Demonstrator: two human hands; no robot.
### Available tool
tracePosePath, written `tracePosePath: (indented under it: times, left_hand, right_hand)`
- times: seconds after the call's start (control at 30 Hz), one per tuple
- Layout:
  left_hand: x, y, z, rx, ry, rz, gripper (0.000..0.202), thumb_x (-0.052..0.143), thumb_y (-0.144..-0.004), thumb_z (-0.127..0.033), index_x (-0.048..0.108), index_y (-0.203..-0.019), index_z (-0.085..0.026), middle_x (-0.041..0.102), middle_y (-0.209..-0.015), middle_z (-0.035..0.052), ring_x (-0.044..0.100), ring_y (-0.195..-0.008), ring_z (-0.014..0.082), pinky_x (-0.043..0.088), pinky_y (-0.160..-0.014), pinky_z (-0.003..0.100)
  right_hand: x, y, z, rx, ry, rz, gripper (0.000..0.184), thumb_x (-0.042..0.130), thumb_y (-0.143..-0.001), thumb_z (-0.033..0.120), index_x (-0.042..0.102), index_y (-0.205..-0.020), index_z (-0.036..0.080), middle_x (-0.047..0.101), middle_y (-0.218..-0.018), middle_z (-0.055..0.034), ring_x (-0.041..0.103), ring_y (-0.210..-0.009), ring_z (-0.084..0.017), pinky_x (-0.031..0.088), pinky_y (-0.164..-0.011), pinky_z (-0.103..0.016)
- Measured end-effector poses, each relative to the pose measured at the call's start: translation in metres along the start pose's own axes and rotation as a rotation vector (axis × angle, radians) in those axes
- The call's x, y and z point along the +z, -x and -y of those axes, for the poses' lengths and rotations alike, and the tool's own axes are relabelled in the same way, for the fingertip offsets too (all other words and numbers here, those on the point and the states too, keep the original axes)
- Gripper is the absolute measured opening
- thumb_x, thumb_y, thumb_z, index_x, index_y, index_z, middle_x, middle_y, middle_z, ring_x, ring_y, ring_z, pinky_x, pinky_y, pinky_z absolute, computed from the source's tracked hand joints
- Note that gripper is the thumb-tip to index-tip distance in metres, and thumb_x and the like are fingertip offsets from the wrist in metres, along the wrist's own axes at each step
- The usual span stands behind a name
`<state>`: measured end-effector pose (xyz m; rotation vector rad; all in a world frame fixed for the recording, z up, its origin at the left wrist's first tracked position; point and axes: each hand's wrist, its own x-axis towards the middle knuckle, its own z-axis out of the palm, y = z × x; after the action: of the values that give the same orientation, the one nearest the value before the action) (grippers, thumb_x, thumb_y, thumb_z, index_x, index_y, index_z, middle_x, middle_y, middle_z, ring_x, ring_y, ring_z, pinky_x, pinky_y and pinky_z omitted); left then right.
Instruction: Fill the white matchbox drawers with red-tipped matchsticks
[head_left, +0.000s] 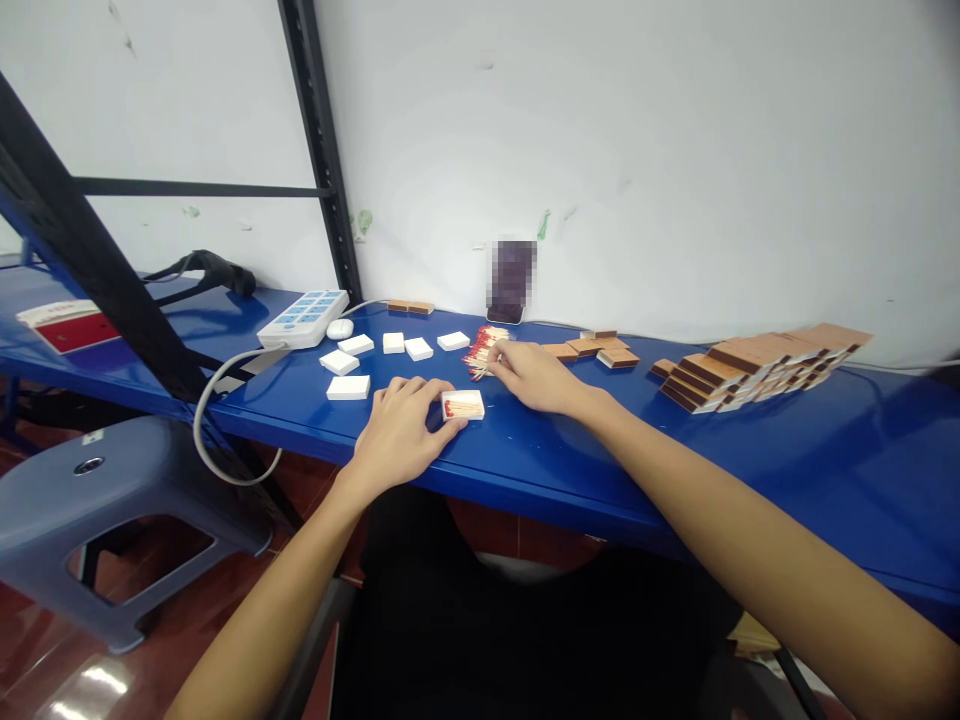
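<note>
A white matchbox tray (474, 399) lies on the blue table with several red-tipped matches in it. My left hand (401, 425) grips the tray's left end between thumb and fingers. Just beyond it is a loose pile of red-headed matches (484, 345). My right hand (536, 375) is at the right side of this pile, its thumb and fingertips pinched on matches; how many is hidden. Several small white trays (349, 387) lie spread out to the left of my left hand, bottom or open side not clear.
A large stack of matchboxes (757, 365) stands at the right, with several brown box sleeves (581, 348) behind my right hand. A phone (512, 282) leans on the wall. At the left are a power strip (304, 318), a white earbud case (340, 329), a black rack post (112, 240) and a stool (112, 470).
</note>
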<state>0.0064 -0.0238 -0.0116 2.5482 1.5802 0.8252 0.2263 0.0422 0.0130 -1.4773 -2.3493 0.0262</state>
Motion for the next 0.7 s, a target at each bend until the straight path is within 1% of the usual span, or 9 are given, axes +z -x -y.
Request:
tracePosePath:
  times: [0.1, 0.3, 0.53, 0.7]
  left_hand:
    - [0.000, 0.000, 0.000, -0.005, -0.007, 0.002, 0.039, 0.056, -0.093, -0.050, 0.061, -0.122, -0.024, 0.067, -0.114, 0.0061, 0.052, -0.107, 0.0293, 0.040, -0.091, 0.045]
    - [-0.001, 0.000, 0.000, 0.000, -0.009, 0.004, 0.039, 0.056, -0.094, -0.049, 0.061, -0.123, -0.023, 0.066, -0.114, 0.0059, 0.052, -0.109, 0.0292, 0.039, -0.093, 0.046]
    - [-0.001, 0.000, 0.000, 0.000, -0.017, 0.003, 0.039, 0.056, -0.094, -0.050, 0.061, -0.123, -0.024, 0.066, -0.114, 0.0060, 0.052, -0.108, 0.0294, 0.040, -0.092, 0.045]
    - [0.000, 0.000, 0.000, -0.001, -0.014, 0.004, 0.040, 0.054, -0.094, -0.051, 0.061, -0.123, -0.024, 0.066, -0.114, 0.0063, 0.052, -0.108, 0.0295, 0.040, -0.092, 0.045]
  right_hand:
    - [0.002, 0.000, -0.003, -0.007, 0.014, 0.026, 0.016, 0.044, -0.099, 0.028, 0.055, -0.090, 0.020, 0.069, -0.096, -0.0081, 0.060, -0.084, -0.022, 0.037, -0.069, -0.031]
    - [0.008, 0.000, -0.009, 0.019, 0.021, 0.100, 0.016, 0.045, -0.098, 0.029, 0.056, -0.091, 0.020, 0.069, -0.100, -0.0094, 0.062, -0.091, -0.023, 0.041, -0.077, -0.032]
    - [0.007, 0.000, -0.007, 0.025, 0.013, 0.100, 0.017, 0.044, -0.098, 0.029, 0.056, -0.088, 0.020, 0.069, -0.096, -0.0086, 0.063, -0.088, -0.022, 0.041, -0.077, -0.032]
    - [0.009, 0.000, -0.011, 0.012, 0.060, 0.090, 0.017, 0.043, -0.098, 0.028, 0.055, -0.088, 0.020, 0.069, -0.097, -0.0092, 0.062, -0.088, -0.022, 0.041, -0.075, -0.032]
